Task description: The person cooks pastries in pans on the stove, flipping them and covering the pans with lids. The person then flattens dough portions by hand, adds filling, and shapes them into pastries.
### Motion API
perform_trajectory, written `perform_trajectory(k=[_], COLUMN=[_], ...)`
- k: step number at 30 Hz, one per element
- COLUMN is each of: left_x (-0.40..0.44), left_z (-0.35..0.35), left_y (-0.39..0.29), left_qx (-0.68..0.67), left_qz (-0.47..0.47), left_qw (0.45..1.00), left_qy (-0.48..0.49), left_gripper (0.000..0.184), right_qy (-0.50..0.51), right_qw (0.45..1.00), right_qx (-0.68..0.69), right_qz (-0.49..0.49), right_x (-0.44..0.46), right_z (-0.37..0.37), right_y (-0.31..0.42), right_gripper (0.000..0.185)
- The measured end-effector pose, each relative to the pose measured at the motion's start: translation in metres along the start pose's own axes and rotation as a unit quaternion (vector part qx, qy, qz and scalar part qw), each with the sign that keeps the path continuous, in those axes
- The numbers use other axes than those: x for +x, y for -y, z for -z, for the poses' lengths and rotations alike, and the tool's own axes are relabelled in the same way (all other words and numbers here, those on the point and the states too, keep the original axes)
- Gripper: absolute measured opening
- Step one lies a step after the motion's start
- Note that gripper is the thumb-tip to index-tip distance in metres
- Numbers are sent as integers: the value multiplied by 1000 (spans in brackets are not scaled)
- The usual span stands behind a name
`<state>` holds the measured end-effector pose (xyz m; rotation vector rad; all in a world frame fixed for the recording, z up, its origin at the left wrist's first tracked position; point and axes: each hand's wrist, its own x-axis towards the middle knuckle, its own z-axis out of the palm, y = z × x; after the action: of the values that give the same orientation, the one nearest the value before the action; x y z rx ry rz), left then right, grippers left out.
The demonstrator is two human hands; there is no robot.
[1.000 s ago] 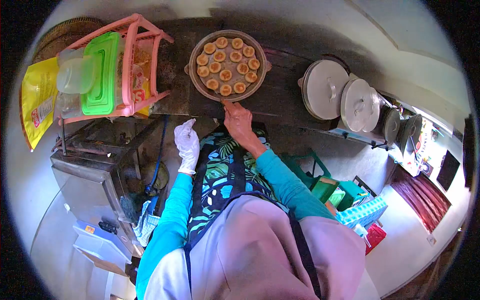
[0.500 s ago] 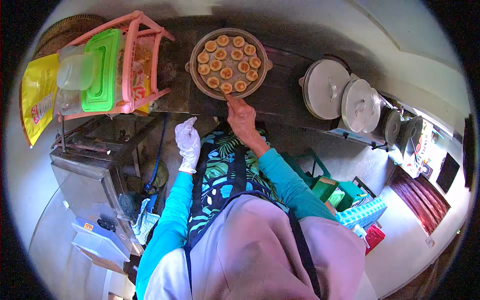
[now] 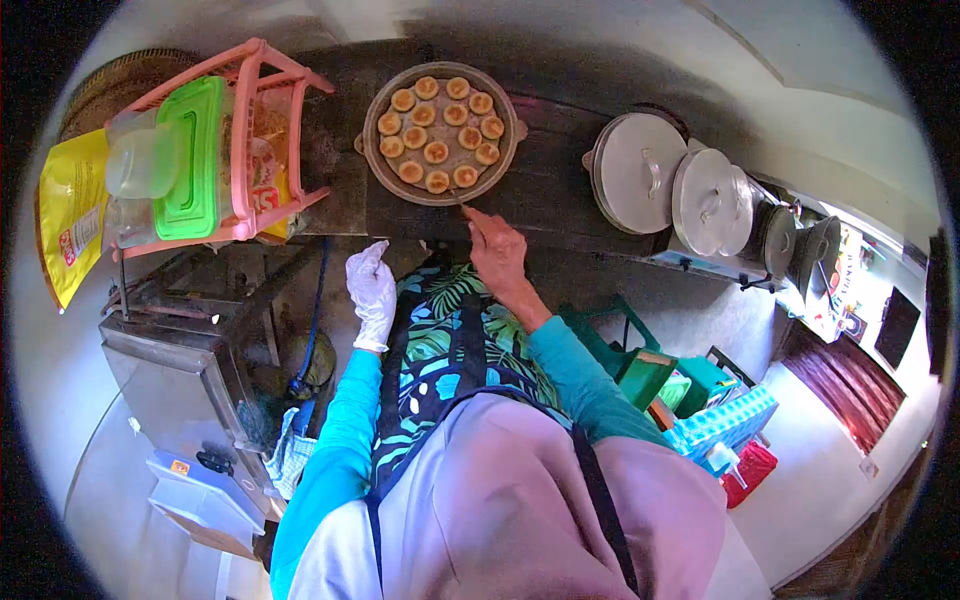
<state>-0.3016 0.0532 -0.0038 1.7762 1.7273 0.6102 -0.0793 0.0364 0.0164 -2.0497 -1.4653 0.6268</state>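
A round metal pan (image 3: 375,165) with side handles sits on the dark counter, with several small round browned cakes (image 3: 436,153) lying in it. My right hand (image 3: 498,252) is bare and closed at the near rim of the pan. Its fingers grip a thin stick-like tool (image 3: 457,198) that points at the nearest cakes; its exact kind is too small to tell. My left hand (image 3: 372,295), in a white glove, hovers before the counter edge, left of the apron. Its fingers are curled together, and whatever they may hold is hidden.
At the left of the counter stands a pink plastic rack (image 3: 240,150) with a green-lidded container (image 3: 190,155) and a yellow bag (image 3: 72,215). Several lidded pots (image 3: 640,175) line the right side. Below right are a green chair (image 3: 600,335) and boxes (image 3: 720,425).
My right hand has drawn back from over the pan's near edge, pulling the thin tool away from the cakes toward me. The left hand stays about where it was, still closed.
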Motion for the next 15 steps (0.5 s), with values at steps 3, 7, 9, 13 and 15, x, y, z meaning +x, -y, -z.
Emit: perform_trajectory(k=[3, 7, 9, 13, 15], left_x=[0, 1, 2, 3, 0], left_z=[1, -1, -3, -3, -5], left_y=[-3, -2, -1, -12, -12], left_qx=[-14, 0, 8, -6, 3], left_qz=[-13, -44, -56, -33, -39], left_qw=[1000, 999, 998, 999, 999], left_qy=[-3, -8, -6, 2, 3], left_gripper=[34, 33, 33, 32, 32], right_qy=[-38, -37, -50, -119, -110], right_qw=[999, 997, 997, 992, 991], right_qx=[3, -69, -53, 12, -28], right_qz=[2, -6, -25, -45, -65], right_x=[1, 6, 15, 41, 54], right_z=[11, 13, 17, 11, 5], right_y=[-3, -13, -13, -19, -19], right_gripper=[26, 25, 24, 22, 22])
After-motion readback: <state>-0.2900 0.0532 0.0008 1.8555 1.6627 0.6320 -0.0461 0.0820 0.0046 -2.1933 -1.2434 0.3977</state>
